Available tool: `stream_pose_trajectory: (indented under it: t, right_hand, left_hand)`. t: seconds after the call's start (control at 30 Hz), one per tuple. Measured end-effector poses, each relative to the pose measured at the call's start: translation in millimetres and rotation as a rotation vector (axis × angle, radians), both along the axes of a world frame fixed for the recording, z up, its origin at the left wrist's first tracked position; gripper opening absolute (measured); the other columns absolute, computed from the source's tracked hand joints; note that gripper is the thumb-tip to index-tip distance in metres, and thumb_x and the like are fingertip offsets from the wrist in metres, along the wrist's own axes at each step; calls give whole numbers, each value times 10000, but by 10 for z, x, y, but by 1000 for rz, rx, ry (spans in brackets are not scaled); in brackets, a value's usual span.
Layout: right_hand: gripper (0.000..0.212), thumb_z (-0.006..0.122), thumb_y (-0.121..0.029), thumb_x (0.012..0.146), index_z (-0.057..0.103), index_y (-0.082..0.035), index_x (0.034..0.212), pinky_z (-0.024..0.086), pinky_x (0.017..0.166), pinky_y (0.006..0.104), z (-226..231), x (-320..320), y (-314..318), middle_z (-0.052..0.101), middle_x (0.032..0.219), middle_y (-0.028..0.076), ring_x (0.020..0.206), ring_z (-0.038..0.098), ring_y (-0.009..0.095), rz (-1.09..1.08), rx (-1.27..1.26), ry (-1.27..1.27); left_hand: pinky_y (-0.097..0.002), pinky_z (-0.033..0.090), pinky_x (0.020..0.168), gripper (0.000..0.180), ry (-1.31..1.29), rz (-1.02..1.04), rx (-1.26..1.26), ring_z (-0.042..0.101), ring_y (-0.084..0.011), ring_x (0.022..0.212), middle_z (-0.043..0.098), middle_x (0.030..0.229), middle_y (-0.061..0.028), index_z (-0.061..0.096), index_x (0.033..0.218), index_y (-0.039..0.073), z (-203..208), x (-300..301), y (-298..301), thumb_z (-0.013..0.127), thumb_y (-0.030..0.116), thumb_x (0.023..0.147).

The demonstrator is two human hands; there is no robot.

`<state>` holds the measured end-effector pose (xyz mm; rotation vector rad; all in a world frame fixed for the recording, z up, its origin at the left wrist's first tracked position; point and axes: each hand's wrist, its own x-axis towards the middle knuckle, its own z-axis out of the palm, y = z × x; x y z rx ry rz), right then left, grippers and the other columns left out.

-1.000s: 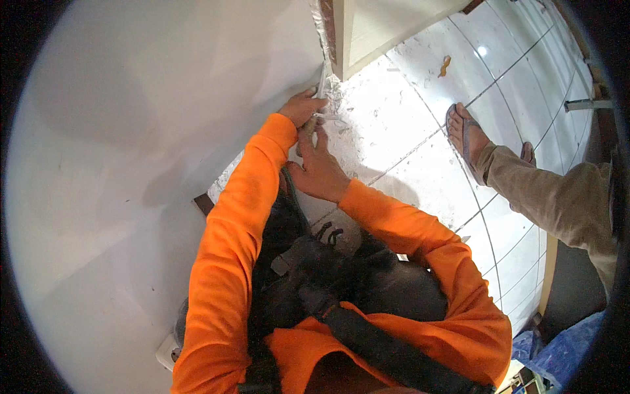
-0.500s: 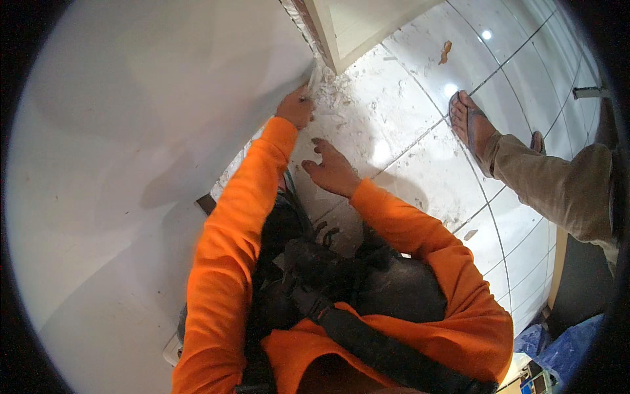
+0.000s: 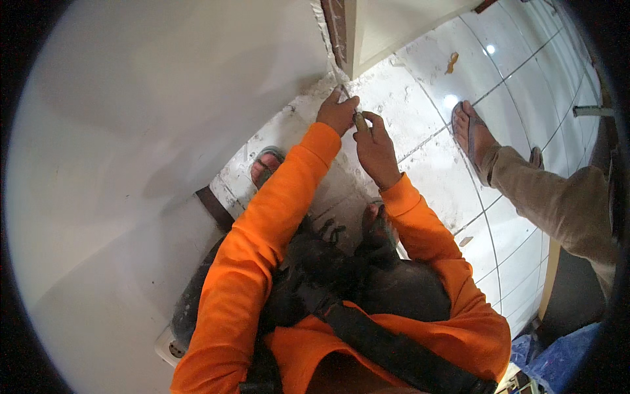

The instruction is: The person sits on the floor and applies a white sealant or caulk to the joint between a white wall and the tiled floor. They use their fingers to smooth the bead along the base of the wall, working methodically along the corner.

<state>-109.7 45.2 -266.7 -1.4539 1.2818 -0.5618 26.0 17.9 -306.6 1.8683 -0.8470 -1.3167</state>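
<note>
My left hand [image 3: 338,113] is closed near the foot of the white wall [image 3: 164,118], its fingers around the thin dark shaft of a slim hand tool. Close beside it, my right hand [image 3: 376,148] grips the tool's yellowish handle [image 3: 360,121]. Its exact kind is hard to make out. The shaft points away from me, toward the bottom of the door frame [image 3: 351,43]. Broken plaster crumbs [image 3: 377,98] lie on the tiles around that corner.
White floor tiles [image 3: 433,164] carry dust and chips. At the right stands another person's sandalled foot [image 3: 472,134] and brown trouser leg [image 3: 545,187]. A brown scrap [image 3: 452,62] lies farther off. Blue plastic [image 3: 564,358] is at the lower right. My own sandalled foot [image 3: 266,164] is by the wall.
My left hand has come away from the wall's base, to the right. My right hand, earlier open and apart, has moved forward and closed on the tool's handle.
</note>
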Motion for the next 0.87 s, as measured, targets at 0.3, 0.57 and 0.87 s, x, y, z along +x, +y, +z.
stream_pose_trajectory:
  t: [0.3, 0.57, 0.87]
  right_hand:
    - [237, 537, -117, 930, 494, 1, 1130, 458, 731, 279, -149, 50, -33, 600, 935, 75, 825, 564, 156, -26, -7, -130]
    - [222, 554, -133, 914, 507, 3, 1084, 492, 691, 358, -5, 122, -158, 635, 871, 223, 786, 642, 283, 21, -192, 29]
    - [340, 582, -186, 868, 476, -64, 1167, 476, 826, 356, -451, 201, -285, 615, 1079, 244, 980, 614, 363, -45, 12, 14]
  left_hand:
    - [-366, 425, 967, 609, -267, -150, -265, 539, -401, 1136, 534, 1229, -317, 461, 1264, -52, -384, 98, -12, 600, 326, 807]
    - [-368, 465, 906, 476, -121, 131, -142, 607, -356, 1030, 568, 1193, -292, 516, 1250, -42, -365, 37, -140, 565, 249, 878]
    - [-345, 174, 1154, 778, -282, -137, 26, 249, -350, 1394, 280, 1486, -242, 246, 1454, -10, 137, 96, -203, 501, 438, 871]
